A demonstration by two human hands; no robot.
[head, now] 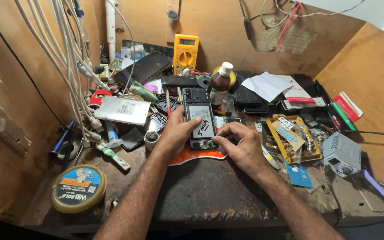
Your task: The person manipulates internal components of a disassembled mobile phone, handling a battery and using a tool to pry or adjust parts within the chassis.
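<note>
Hands over an opened black smartphone with its back cover off [199,119], lying on an orange mat [196,155] mid-bench. My left hand [177,130] rests flat, fingers spread, pinning it. My right hand [241,143] pinches at its lower circuit board edge.

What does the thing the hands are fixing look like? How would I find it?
Look at the middle of the messy wooden workbench, just in front of the brown bottle with a white cap. There, on an orange mat, lies an opened phone under the left hand and right hand. Unlike the closed dark phones nearby, its back is off and its insides show.
</note>
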